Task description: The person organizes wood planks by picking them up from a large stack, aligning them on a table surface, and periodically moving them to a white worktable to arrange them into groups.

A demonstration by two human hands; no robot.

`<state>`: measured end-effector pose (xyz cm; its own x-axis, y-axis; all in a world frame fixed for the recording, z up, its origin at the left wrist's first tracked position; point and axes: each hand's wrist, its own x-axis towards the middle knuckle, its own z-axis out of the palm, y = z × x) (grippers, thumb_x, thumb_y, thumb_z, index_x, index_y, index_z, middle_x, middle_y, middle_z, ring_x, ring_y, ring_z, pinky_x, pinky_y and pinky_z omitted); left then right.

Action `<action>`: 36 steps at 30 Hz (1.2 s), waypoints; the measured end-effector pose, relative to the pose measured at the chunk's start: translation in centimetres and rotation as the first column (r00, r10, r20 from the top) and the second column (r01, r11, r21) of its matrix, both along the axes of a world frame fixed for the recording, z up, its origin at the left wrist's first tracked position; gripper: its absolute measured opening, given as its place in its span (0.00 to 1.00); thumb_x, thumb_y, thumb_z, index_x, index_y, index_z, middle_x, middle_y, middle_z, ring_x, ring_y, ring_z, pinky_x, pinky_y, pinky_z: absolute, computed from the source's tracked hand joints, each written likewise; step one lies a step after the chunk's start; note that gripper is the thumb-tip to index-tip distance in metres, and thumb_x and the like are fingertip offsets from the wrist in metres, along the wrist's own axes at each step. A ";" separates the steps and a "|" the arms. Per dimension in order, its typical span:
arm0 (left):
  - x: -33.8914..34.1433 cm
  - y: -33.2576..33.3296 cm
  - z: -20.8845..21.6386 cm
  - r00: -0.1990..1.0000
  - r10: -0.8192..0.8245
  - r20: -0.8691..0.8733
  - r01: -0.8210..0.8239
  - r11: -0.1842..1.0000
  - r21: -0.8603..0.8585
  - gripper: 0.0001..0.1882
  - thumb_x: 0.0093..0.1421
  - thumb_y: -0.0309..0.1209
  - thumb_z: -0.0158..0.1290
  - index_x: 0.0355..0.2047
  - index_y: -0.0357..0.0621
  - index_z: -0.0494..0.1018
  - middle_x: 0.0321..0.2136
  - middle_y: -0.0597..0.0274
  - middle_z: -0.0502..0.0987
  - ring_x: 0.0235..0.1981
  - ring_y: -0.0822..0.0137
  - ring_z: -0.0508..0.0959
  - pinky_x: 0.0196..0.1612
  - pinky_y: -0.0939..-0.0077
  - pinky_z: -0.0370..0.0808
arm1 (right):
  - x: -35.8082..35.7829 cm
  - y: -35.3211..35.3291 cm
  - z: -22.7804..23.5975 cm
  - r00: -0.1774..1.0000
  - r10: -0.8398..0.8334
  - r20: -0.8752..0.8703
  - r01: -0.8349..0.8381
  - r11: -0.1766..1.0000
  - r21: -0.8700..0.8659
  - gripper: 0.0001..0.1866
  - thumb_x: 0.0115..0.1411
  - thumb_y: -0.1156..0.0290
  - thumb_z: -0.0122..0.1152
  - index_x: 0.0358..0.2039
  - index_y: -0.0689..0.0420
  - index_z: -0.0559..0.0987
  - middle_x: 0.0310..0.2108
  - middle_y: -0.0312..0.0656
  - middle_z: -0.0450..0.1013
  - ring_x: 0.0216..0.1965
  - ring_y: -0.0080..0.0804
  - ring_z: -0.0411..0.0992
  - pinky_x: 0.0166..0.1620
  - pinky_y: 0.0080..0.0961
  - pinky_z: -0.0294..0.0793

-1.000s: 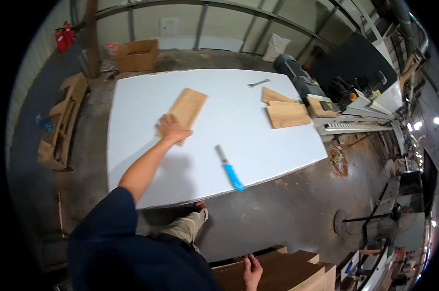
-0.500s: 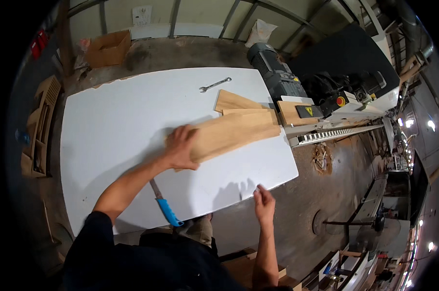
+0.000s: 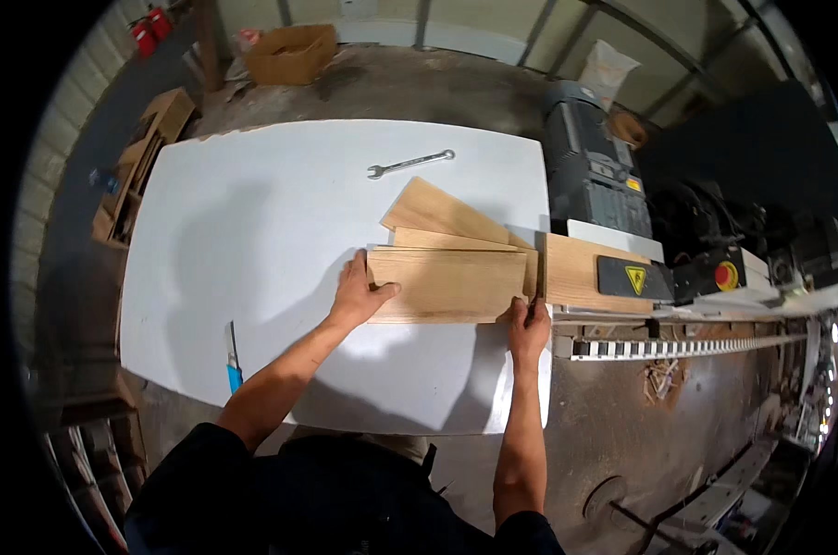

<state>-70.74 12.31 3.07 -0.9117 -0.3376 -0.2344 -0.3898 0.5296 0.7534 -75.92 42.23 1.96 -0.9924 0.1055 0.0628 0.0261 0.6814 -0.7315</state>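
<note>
A light-brown wooden board [image 3: 448, 289] is held between both my hands, tilted up above the white tabletop. My left hand [image 3: 356, 293] grips its left end, thumb on the face. At the lower right corner, my right hand [image 3: 527, 324] pinches the board with thumb and fingers. Behind it lie more wooden boards [image 3: 442, 211], overlapping and fanned out. Past them rests a metal combination wrench [image 3: 411, 165]. A blue-handled knife or saw [image 3: 234, 370] lies to the left of my left forearm, its handle partly covered by the arm.
The white tabletop [image 3: 252, 222] ends near my waist. On its right stand a grey motor [image 3: 593, 166] and a machine with a red emergency button [image 3: 725, 275] and a toothed rail [image 3: 687, 348]. A cardboard box [image 3: 292, 55] sits on the floor beyond. A wooden rack [image 3: 141, 166] stands left.
My right hand has come up from the table's front edge and taken hold of the board. My left hand has shifted to its left end, and the board is now tilted up. The view has turned.
</note>
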 end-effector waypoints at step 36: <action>3.5 -0.9 -0.2 0.989 0.133 -0.060 -0.090 0.879 0.468 0.19 0.42 0.30 0.62 0.35 0.36 0.73 0.31 0.55 0.79 0.31 0.63 0.79 0.40 0.74 0.74 | 0.5 3.1 0.9 0.906 -0.035 0.422 0.422 0.128 -0.897 0.21 0.57 0.54 0.58 0.42 0.57 0.71 0.36 0.36 0.73 0.38 0.26 0.69 0.41 0.22 0.67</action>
<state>-67.21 11.36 2.91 -0.8985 -0.3109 -0.3098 -0.3466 0.0695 0.9355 -75.45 45.33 2.89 -0.8562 0.1100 -0.5049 0.3282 -0.6388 -0.6959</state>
